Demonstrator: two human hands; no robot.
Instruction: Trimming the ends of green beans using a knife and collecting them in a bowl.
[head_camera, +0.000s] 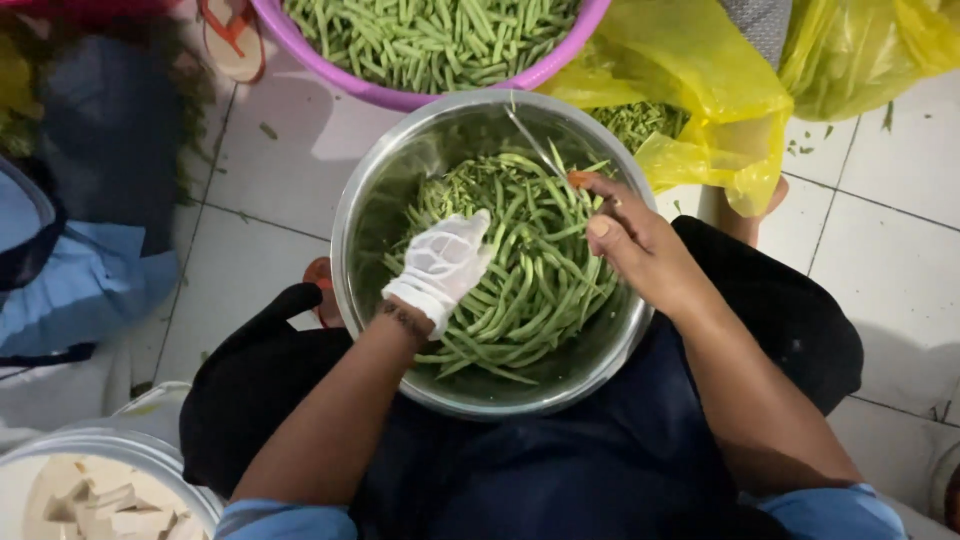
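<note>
A large steel bowl (370, 200) rests on my lap, filled with long green beans (530, 290). My left hand (443, 265), in a white glove, lies palm down on the beans with its fingers among them. My right hand (630, 240), bare, hovers over the bowl's right side and grips a thin knife (538, 145) whose blade points up and away toward the bowl's far rim.
A purple basin (400, 97) of cut green beans stands beyond the bowl. Yellow plastic bags (700, 80) with more beans lie at the upper right. A bowl of pale cut pieces (100, 500) is at the lower left. White floor tiles (890, 250) surround me.
</note>
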